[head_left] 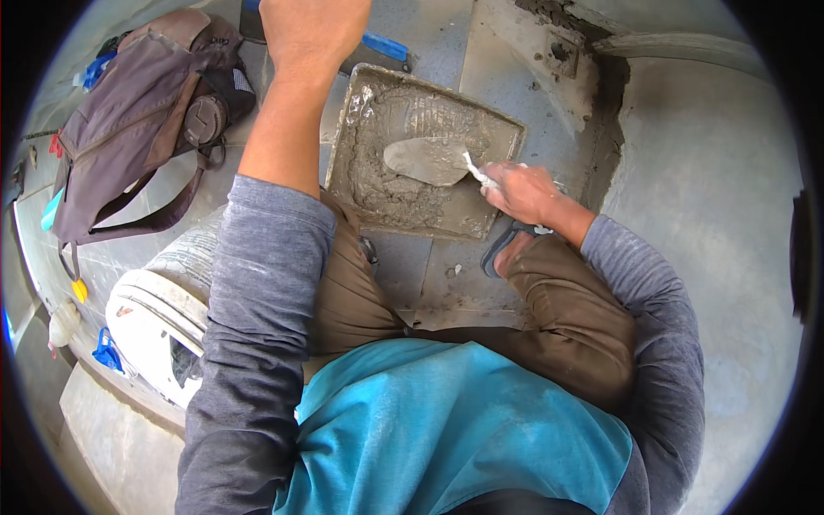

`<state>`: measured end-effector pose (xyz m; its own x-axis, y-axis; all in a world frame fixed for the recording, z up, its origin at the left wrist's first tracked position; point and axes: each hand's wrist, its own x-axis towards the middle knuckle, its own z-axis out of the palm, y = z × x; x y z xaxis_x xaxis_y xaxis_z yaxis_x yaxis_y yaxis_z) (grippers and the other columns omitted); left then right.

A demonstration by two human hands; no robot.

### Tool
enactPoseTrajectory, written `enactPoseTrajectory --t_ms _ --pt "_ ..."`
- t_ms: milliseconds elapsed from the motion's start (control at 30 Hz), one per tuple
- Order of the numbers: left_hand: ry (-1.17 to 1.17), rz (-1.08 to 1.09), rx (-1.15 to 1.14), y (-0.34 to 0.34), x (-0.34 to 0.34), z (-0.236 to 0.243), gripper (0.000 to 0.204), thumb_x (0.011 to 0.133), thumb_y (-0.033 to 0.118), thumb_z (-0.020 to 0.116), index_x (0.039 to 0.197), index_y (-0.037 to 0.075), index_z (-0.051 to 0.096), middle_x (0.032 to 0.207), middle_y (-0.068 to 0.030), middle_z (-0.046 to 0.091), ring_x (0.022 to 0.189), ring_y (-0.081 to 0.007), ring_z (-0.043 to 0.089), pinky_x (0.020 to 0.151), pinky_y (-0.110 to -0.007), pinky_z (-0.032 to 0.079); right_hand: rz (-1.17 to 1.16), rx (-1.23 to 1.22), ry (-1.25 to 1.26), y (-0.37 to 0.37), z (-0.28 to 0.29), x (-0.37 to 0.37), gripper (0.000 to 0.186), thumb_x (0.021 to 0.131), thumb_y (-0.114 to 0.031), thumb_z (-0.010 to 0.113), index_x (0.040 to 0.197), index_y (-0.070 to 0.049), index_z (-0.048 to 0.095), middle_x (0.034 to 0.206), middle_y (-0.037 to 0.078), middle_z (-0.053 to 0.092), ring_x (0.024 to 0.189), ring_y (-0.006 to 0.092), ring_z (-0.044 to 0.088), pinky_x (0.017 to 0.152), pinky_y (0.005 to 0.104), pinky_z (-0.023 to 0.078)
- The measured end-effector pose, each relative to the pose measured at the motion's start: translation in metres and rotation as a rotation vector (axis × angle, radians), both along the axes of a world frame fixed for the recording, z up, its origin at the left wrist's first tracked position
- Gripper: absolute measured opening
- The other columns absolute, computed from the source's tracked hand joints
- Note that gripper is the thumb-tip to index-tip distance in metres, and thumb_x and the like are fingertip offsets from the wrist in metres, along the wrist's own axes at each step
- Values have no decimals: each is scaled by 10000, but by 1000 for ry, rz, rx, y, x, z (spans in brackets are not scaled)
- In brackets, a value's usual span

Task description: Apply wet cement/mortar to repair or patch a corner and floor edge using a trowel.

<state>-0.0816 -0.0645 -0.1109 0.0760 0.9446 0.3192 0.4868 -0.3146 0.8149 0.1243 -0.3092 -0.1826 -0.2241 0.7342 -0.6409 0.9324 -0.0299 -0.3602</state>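
Observation:
My right hand (pixel 521 190) is closed round the pale handle of a pointed trowel (pixel 427 161). Its mortar-smeared blade rests over wet grey mortar (pixel 390 193) in a shallow rectangular tray (pixel 421 229) on the floor in front of me. My left hand (pixel 313 30) reaches forward at the top edge of the view, beyond the tray's left side. Its fingers are cut off by the picture's edge, so what they hold, if anything, is hidden. Close by that hand lies a blue strip (pixel 385 45) on a dark flat piece.
A brown backpack (pixel 129 129) lies at the left, with a white bucket (pixel 154 322) nearer me beside my left sleeve. A blue plastic scrap (pixel 106 350) is by the bucket. Mortar lines the base of the right wall (pixel 695 163), near a square floor opening (pixel 562 53). My sandalled foot (pixel 512 249) stands by the tray.

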Motion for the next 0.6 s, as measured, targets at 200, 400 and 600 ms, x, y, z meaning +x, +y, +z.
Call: enactPoseTrajectory --t_ms 200,400,600 --pt "-48 -30 -62 1 0 -5 422 891 311 706 1097 -56 676 978 -199 725 905 -249 710 821 -336 536 176 -236 -147 16 2 11 334 941 -353 537 1189 -144 617 1035 155 683 1026 359 650 855 497 518" --pt "-113 -63 -87 -8 -1 9 410 892 291 709 1092 -65 672 977 -193 728 912 -246 716 814 -330 543 162 123 -313 0 6 36 315 907 -301 578 1142 -99 632 1047 139 675 1010 333 653 851 432 546" --pt "-74 -45 -65 -3 3 3 407 891 293 709 1079 -66 676 937 -196 730 882 -241 720 789 -329 546 253 57 -50 -3 -31 7 324 909 -336 579 1117 -98 648 1031 152 683 1012 344 657 852 463 534"
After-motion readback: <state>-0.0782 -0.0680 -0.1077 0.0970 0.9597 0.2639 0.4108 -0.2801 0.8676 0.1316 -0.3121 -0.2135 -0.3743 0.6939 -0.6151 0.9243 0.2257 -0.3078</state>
